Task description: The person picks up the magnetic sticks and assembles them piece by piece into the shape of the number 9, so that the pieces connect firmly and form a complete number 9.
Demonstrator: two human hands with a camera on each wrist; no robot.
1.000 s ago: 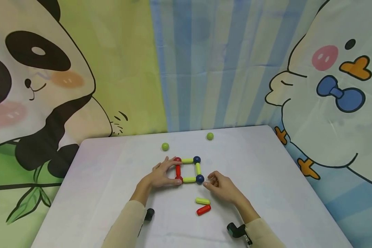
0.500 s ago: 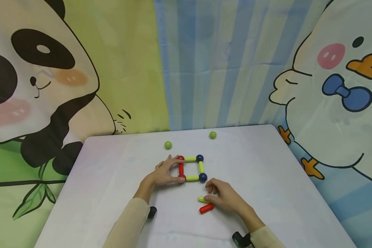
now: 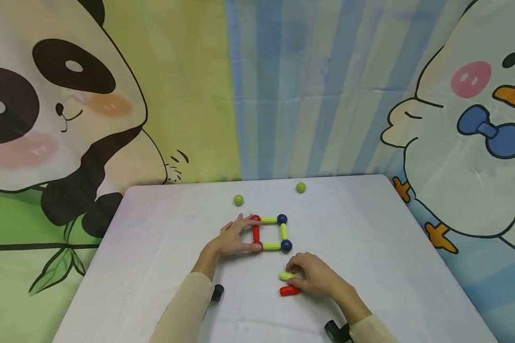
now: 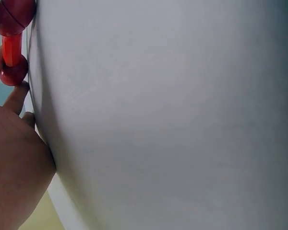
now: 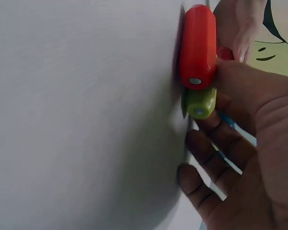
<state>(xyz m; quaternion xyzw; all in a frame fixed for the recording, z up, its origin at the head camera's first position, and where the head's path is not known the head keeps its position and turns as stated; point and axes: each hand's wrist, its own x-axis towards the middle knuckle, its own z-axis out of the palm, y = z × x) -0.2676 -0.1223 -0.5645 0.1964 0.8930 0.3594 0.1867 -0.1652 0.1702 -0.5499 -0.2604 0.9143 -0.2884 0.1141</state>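
Observation:
A square of rods and balls lies on the table, with red balls at its left corners, blue balls (image 3: 286,246) at its right, one red rod (image 3: 256,233) and several yellow-green rods (image 3: 271,246). My left hand (image 3: 236,239) grips its red side, thumb at the near red ball (image 4: 13,72) or its twin and index finger at the other. Below the square, my right hand (image 3: 319,276) pinches a loose yellow-green rod (image 5: 200,103) between thumb and fingers. Right beside it lies a loose red rod (image 5: 198,45) with a silvery end.
Two green balls, a left one (image 3: 238,200) and a right one (image 3: 301,187), lie toward the far edge of the white table (image 3: 163,214). Behind it hangs a cartoon-printed curtain (image 3: 283,95). Black wrist cameras (image 3: 336,331) sit by the sleeves.
My right hand has moved from beside the near blue ball down toward me to the loose yellow-green rod and closed its fingers on it. The left hand keeps its hold on the square.

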